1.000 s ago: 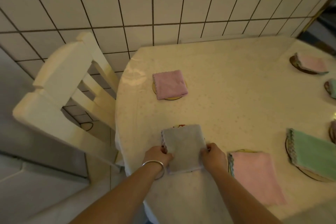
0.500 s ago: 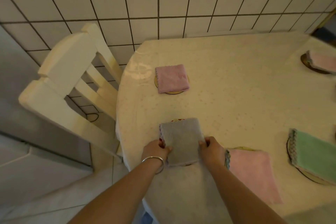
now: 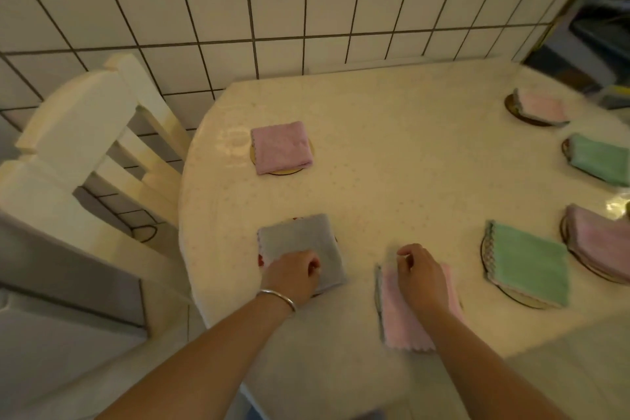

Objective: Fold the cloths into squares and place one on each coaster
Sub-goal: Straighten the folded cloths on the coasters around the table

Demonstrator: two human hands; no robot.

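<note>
A folded grey cloth (image 3: 300,242) lies on a coaster (image 3: 260,261) of which only a red sliver shows, near the table's left front. My left hand (image 3: 293,274) lies on the cloth's near half with its fingers curled into the fabric. To its right, a folded pink cloth (image 3: 402,327) lies on the table. My right hand (image 3: 419,274) is over that cloth's far end, with curled fingers pinching the far edge. Whatever is under this pink cloth is hidden.
Several other folded cloths sit on coasters: pink (image 3: 281,147) at the back left, green (image 3: 528,262) to the right, pink (image 3: 600,242), green (image 3: 600,160) and pink (image 3: 542,107) along the right edge. A white chair (image 3: 85,147) stands left of the table (image 3: 409,164); a tiled wall is behind it.
My right hand let go of the grey cloth and moved right onto the pink cloth. My left hand shifted from the grey cloth's left edge onto its top. The view swung right.
</note>
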